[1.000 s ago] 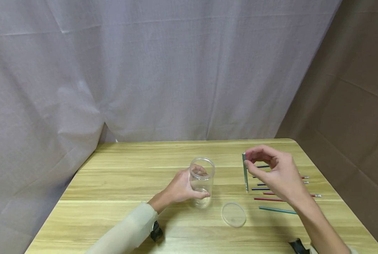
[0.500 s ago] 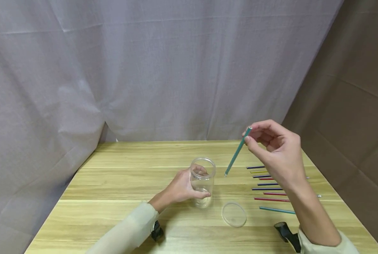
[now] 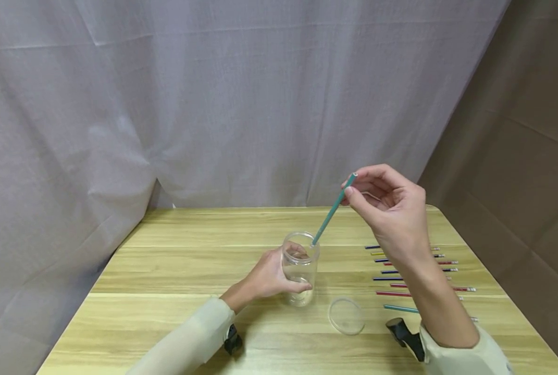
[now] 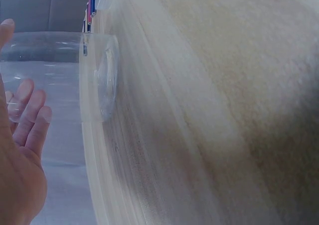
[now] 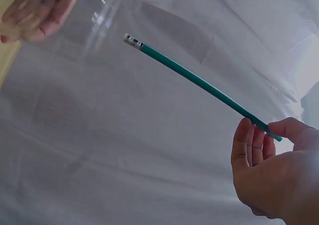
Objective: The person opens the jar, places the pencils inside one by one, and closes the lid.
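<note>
Head: pencil (image 3: 329, 217) in right hand (image 3: 397, 219)

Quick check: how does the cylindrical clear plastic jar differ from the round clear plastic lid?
The clear cylindrical plastic jar is tall and upright; the clear round plastic lid is thin and lies flat. The left hand grips the jar; no hand touches the lid. Both are see-through.

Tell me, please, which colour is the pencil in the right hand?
The pencil is teal green, seen best in the right wrist view.
</note>
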Action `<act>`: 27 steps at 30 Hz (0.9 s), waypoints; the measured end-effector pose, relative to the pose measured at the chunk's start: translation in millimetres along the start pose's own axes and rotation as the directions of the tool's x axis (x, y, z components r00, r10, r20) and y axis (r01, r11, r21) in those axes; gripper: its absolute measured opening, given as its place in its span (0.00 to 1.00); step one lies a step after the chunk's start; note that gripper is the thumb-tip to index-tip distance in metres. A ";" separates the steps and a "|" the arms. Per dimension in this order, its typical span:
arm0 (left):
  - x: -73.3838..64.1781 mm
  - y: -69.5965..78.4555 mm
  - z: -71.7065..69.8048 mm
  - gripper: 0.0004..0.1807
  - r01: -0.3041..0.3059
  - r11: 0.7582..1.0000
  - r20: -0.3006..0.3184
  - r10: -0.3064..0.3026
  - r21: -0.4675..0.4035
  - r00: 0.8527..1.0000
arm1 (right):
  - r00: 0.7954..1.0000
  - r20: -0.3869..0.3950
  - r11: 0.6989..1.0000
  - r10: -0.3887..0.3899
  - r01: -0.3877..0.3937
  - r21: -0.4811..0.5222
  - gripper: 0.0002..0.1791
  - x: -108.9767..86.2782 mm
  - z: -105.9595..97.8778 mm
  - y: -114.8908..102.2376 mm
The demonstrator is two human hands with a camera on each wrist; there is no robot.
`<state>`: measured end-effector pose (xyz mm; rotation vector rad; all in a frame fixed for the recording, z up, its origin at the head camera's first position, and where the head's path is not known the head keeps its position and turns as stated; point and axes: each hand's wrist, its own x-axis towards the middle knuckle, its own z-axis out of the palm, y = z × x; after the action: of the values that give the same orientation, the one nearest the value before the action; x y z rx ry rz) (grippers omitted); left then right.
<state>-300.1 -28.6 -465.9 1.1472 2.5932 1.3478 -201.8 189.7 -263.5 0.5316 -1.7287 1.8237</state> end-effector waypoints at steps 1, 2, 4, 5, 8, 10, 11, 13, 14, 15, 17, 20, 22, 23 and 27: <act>0.2 0.1 -0.2 0.40 0.000 1.000 0.000 0.000 0.001 1.000 | 1.000 0.006 1.000 0.008 -0.008 -0.008 0.11 -0.5 1.3 3.3; 0.2 0.0 -0.2 0.40 -0.001 1.000 -0.001 0.001 0.004 1.000 | 1.000 0.012 1.000 0.018 -0.018 -0.018 0.11 -1.4 2.3 7.1; 0.3 0.3 -0.2 0.41 0.001 1.000 -0.001 -0.001 0.007 1.000 | 0.999 0.026 0.999 0.041 -0.040 -0.028 0.12 -3.4 4.3 15.4; 0.3 0.3 -0.2 0.41 0.000 1.000 -0.002 0.000 0.008 1.000 | 0.998 0.034 0.998 0.052 -0.050 -0.034 0.12 -4.5 5.2 20.0; -0.2 0.3 -0.2 0.41 -0.008 1.000 -0.002 0.008 0.012 1.000 | 0.995 0.055 0.996 0.082 -0.079 -0.049 0.12 -8.7 7.3 33.7; -0.4 0.1 -0.4 0.41 -0.017 1.000 -0.003 0.017 0.010 1.000 | 0.993 0.064 0.993 0.101 -0.097 -0.059 0.13 -11.7 8.7 42.5; -0.5 -0.1 -0.5 0.41 -0.022 1.000 -0.002 0.022 0.010 1.000 | 0.991 0.071 0.992 0.110 -0.105 -0.068 0.13 -13.3 9.2 46.7; -0.7 -0.5 -0.6 0.40 -0.025 1.000 -0.002 0.025 0.007 1.000 | 0.988 0.084 0.989 0.128 -0.121 -0.084 0.14 -16.6 10.2 54.0; -0.8 -0.8 -0.6 0.41 -0.025 1.000 -0.001 0.025 0.004 1.000 | 0.986 0.091 0.988 0.136 -0.128 -0.088 0.15 -18.0 10.7 57.6; -0.7 -1.2 -0.7 0.41 -0.023 1.000 0.000 0.023 0.003 1.000 | 0.985 0.098 0.986 0.143 -0.134 -0.096 0.15 -19.4 11.1 60.8; -0.8 -1.3 -0.9 0.41 -0.019 1.000 0.003 0.019 -0.001 1.000 | 0.982 0.108 0.983 0.158 -0.145 -0.112 0.16 -21.9 11.6 66.3; -1.0 -1.9 -1.0 0.41 -0.007 1.000 0.005 0.007 -0.003 1.000 | 0.976 0.113 0.976 0.187 -0.171 -0.136 0.16 -25.1 11.5 73.0; -1.4 -1.9 -1.0 0.41 -0.003 1.000 0.004 0.003 0.002 1.000 | 0.972 0.112 0.970 0.207 -0.189 -0.150 0.15 -27.0 11.6 76.8; -1.5 -1.9 -1.0 0.41 -0.002 1.000 0.002 0.002 0.006 1.000 | 0.970 0.111 0.967 0.218 -0.199 -0.157 0.15 -27.9 11.5 78.9; -2.2 -1.9 -1.0 0.41 -0.006 1.000 -0.002 0.006 0.011 1.000 | 0.963 0.112 0.957 0.246 -0.223 -0.183 0.13 -31.8 11.4 86.9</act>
<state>-300.0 -31.3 -467.2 1.1572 2.6036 1.3383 -234.4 173.7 -349.4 0.3995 -2.0933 1.8101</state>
